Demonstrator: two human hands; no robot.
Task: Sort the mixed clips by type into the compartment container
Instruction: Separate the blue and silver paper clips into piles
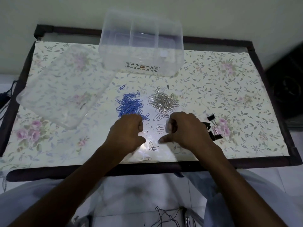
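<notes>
Both hands rest curled over the floral table (229, 99): left hand (127, 133) fisted, contents indiscernible; right hand (185, 130) curled, thumb out. Beyond lie blue clips (129, 104) and silver clips (164, 101); black binder clips (213, 128) right. Clear compartment container (141, 41) stands far.

Dim room, dark-framed table (164, 168) under floral cloth (229, 82), plain pale wall (49, 10) behind, white tiled floor (139, 194), dark speaker (287, 86) at right.
</notes>
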